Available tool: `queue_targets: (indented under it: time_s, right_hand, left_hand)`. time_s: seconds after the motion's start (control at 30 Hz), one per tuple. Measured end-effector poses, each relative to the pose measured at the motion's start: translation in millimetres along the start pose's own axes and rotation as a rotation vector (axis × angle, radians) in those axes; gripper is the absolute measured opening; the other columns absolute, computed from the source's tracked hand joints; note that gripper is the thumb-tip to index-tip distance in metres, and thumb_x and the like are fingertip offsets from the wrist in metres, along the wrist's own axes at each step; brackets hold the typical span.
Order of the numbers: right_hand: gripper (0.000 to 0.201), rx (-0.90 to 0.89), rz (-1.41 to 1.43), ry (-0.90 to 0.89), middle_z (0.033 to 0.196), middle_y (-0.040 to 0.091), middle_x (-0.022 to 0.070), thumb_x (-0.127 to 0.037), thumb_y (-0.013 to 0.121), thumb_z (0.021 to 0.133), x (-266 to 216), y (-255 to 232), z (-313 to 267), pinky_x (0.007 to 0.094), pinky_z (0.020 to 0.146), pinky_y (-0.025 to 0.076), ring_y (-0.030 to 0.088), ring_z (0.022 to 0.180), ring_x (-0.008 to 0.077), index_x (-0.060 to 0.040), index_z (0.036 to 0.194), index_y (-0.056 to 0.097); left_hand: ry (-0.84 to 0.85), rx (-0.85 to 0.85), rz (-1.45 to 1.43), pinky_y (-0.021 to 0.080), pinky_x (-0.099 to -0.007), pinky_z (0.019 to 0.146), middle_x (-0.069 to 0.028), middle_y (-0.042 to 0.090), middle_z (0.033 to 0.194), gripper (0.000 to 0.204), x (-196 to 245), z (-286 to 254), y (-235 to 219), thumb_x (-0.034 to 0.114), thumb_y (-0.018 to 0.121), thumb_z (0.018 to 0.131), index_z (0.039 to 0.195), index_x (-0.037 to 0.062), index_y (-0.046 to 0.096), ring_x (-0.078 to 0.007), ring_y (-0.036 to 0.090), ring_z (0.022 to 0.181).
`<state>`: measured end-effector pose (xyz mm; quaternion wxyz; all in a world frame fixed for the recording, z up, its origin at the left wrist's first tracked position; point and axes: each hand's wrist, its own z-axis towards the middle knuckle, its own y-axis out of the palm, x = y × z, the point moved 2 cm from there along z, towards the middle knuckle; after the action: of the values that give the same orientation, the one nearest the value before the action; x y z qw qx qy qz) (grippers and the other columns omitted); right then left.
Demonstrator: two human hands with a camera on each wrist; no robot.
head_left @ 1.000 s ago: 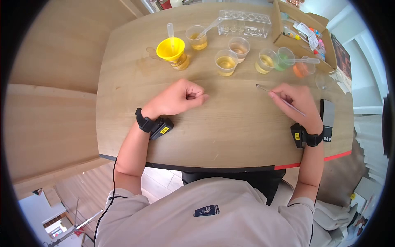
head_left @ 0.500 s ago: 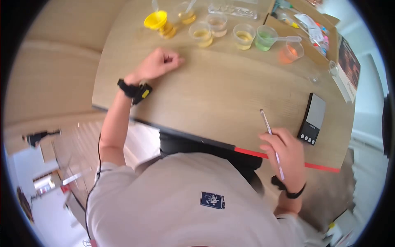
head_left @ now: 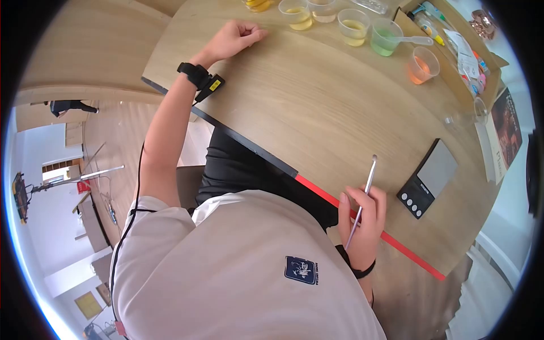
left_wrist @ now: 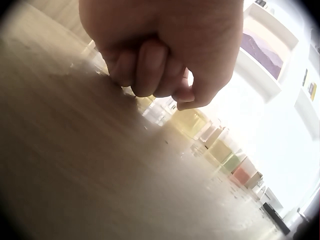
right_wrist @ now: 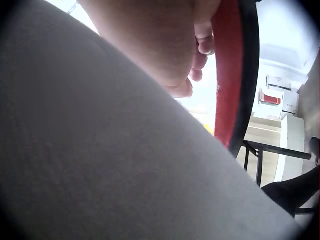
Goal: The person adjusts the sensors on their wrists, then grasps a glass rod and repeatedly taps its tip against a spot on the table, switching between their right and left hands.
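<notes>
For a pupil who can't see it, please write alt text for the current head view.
A person's right hand holds a thin rod at the red-trimmed edge of a wooden table, beside a digital scale. Their left hand is curled at the tabletop; clear cups of yellow, green and orange liquid stand beyond.

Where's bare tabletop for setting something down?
Largest: mid-table, bordered by the left hand, cups, scale and black front edging; the rod in the right hand reaches over its near side. Smaller: the strip between scale and red edging. Crowded: the far side, where cups, pipette and cardboard box sit close.
</notes>
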<state>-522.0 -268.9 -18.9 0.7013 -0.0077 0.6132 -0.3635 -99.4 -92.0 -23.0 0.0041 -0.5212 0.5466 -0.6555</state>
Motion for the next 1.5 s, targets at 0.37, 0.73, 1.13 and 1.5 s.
queue_targets:
  time_s: [0.37, 0.73, 1.13, 1.5]
  right_hand:
    - [0.022, 0.06, -0.104, 0.055, 0.097, 0.058, 0.0113, 0.001, 0.074, 0.088, -2, 5, -1, 0.0329, 0.061, 0.046, 0.055, 0.072, 0.022, -0.0025, 0.108, 0.066]
    - [0.017, 0.111, -0.041, 0.077, 0.095, 0.056, 0.0077, 0.001, 0.071, 0.09, -1, 5, -1, 0.03, 0.059, 0.042, 0.046, 0.065, 0.0149, -0.0011, 0.106, 0.064]
    - [0.016, 0.118, -0.006, 0.008, 0.095, 0.057, 0.0092, -0.004, 0.07, 0.093, 0, 1, -5, 0.0326, 0.062, 0.044, 0.05, 0.067, 0.0198, -0.0022, 0.107, 0.061]
    - [0.014, 0.134, 0.045, -0.051, 0.095, 0.058, 0.0105, -0.003, 0.069, 0.092, 10, 2, -9, 0.0361, 0.064, 0.047, 0.057, 0.072, 0.026, -0.0036, 0.102, 0.06]
  left_hand:
    - [0.019, -0.018, -0.086, 0.024, -0.0251, 0.053, 0.0104, 0.036, 0.063, 0.045, 0, 6, -1, 0.034, 0.061, 0.104, 0.067, 0.0123, 0.047, -0.0022, 0.029, 0.058]
    - [0.044, 0.057, -0.07, 0.025, -0.0282, 0.052, 0.0087, 0.038, 0.059, 0.044, 4, 4, 0, 0.032, 0.062, 0.1, 0.065, 0.0086, 0.049, -0.0045, 0.028, 0.056]
    - [0.08, -0.024, 0.097, 0.028, -0.0262, 0.057, 0.0086, 0.042, 0.066, 0.044, 5, 10, 1, 0.039, 0.06, 0.103, 0.069, 0.0112, 0.052, -0.0042, 0.034, 0.062]
    - [0.061, 0.004, 0.133, 0.033, -0.0274, 0.058, 0.0068, 0.047, 0.067, 0.039, 3, 13, -2, 0.034, 0.061, 0.1, 0.073, 0.0057, 0.058, -0.0049, 0.04, 0.064]
